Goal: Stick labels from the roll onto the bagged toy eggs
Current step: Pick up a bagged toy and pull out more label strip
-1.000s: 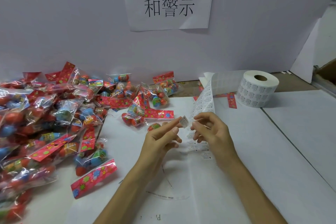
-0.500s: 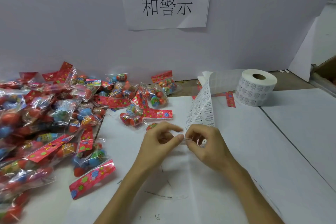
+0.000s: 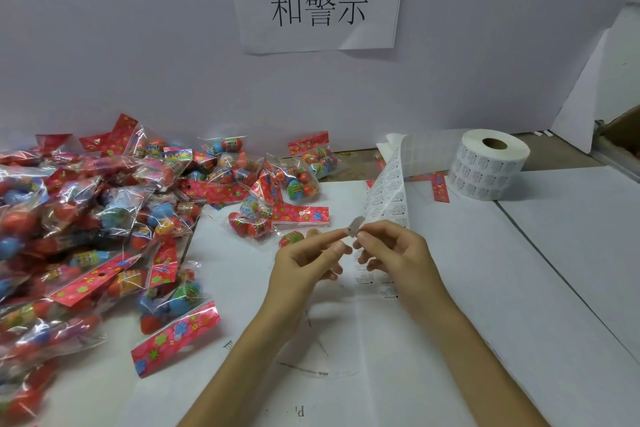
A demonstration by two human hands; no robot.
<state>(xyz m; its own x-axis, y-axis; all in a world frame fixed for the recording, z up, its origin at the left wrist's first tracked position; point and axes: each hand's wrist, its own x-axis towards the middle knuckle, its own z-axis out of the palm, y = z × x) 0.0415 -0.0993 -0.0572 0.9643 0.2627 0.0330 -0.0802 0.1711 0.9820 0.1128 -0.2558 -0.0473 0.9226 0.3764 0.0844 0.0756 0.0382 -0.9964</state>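
On your left lies the heap of clear crinkly cellophane bags of toy eggs (image 3: 114,215), each with a red flowered card header. The bags look light and slippery, and the eggs will probably roll inside the film. Take a bag by its stiff header, or press it flat, so the label meets a smooth patch. The closest loose bag (image 3: 263,218) lies just beyond your left hand (image 3: 304,256).

That hand has its forefinger stretched out and the other fingers curled. The small white printed label (image 3: 356,226) stands at the fingertip with the thumb just under it. I cannot tell whether you pinch it or it merely clings. It is thin, limp and sticky, so hold only one edge and keep the glue side off your skin.

Your right hand (image 3: 398,253), fingers curled, grips the translucent backing strip of labels (image 3: 384,191), fingertips touching the label. The strip is flimsy, so pull gently. It runs back to the white paper label roll (image 3: 490,170), lying well apart to the right.
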